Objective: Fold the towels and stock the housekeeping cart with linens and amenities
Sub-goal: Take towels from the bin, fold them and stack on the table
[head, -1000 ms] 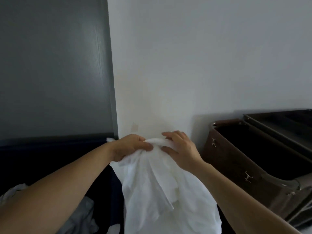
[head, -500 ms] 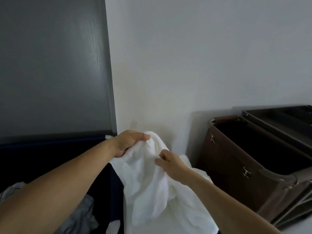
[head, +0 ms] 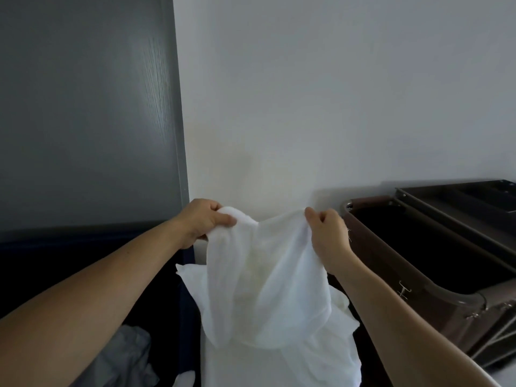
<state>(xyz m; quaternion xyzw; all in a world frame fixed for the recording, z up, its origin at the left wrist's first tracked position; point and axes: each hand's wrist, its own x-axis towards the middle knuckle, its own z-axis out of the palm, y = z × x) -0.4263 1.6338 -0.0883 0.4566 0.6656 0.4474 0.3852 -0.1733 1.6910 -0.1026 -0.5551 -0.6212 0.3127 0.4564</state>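
The white towel (head: 265,275) is pinched along its top edge by left hand (head: 202,222) and right hand (head: 328,233), spread apart, likely so corners can be found for folding.

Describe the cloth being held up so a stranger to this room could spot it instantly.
Find the white wall where it meets the dark grey panel. Just below, the left hand and right hand hold a white towel by its top edge. Unlike the grey cloth lying lower left, it hangs spread in the air.
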